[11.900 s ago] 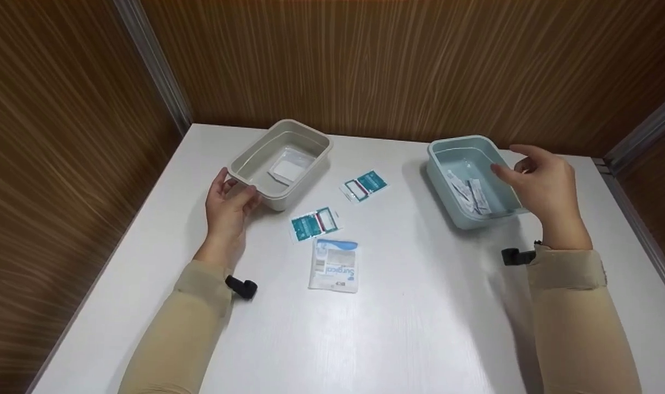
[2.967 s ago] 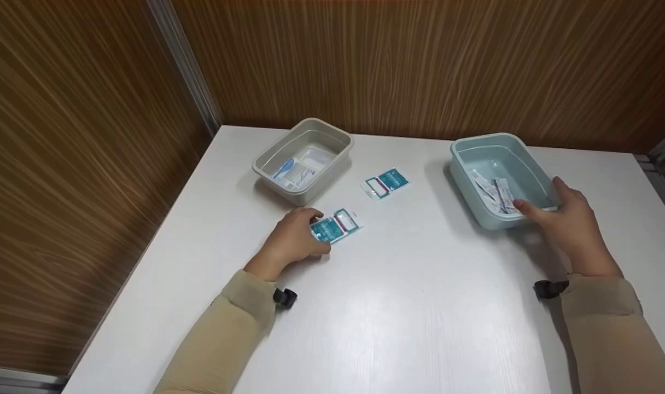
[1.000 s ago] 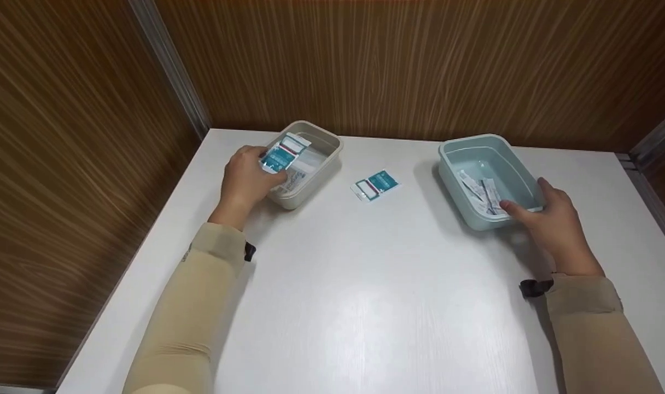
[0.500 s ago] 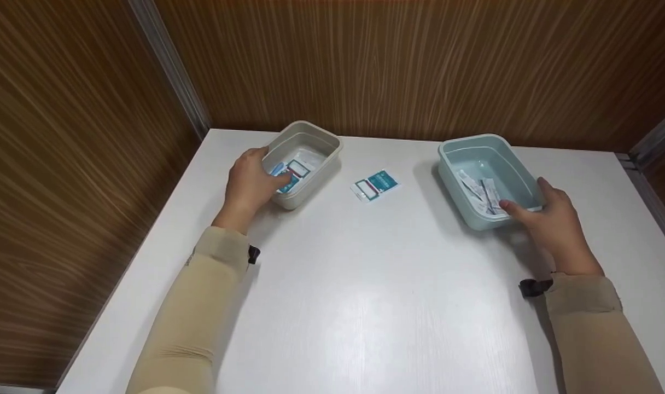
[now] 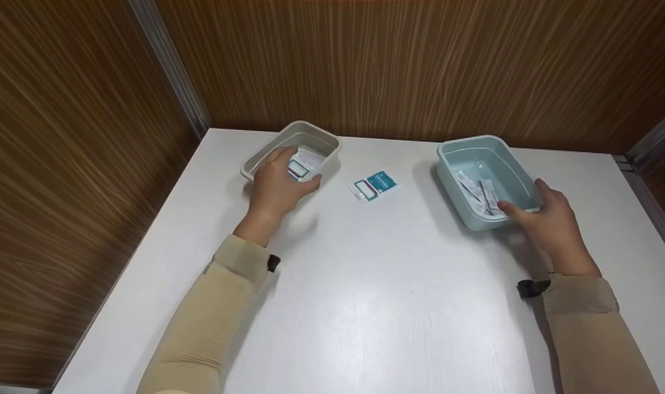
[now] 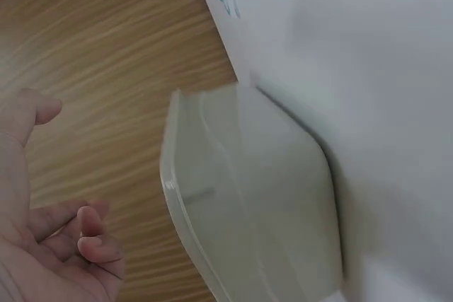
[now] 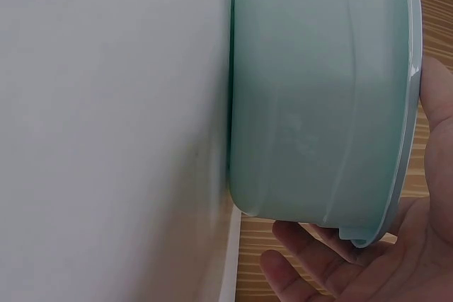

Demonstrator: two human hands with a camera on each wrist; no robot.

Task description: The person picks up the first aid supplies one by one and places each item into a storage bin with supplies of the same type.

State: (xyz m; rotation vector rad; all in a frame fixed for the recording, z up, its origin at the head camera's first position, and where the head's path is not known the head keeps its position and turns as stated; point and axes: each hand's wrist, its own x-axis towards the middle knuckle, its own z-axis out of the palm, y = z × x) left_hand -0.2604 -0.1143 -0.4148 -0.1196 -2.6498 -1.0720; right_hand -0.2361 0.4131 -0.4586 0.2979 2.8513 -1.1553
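Note:
My left hand (image 5: 278, 189) is over the near part of the beige bin (image 5: 332, 154), fingers and thumb spread apart with nothing between them. Beneath it a teal-and-white packet (image 5: 298, 169) lies in the bin, partly covered by the hand, beside a whitish flat packet (image 5: 310, 157). In the left wrist view the hand (image 6: 49, 245) stands off the bin's rim (image 6: 170, 175). My right hand (image 5: 556, 227) grips the near right corner of the light blue bin (image 5: 455, 194), thumb over the rim and fingers outside. Several slim white packets (image 5: 477, 191) lie in that bin.
Between the two bins, another teal-and-white packet (image 5: 375, 186) lies flat on the white table (image 5: 387, 284). Wood-grain panels (image 5: 365, 65) stand behind and to the left of the table.
My left hand carried a teal packet from the table into the beige bin, let go, and has shifted right. The surgical packet went into that bin earlier. My right hand stays at the blue bin.

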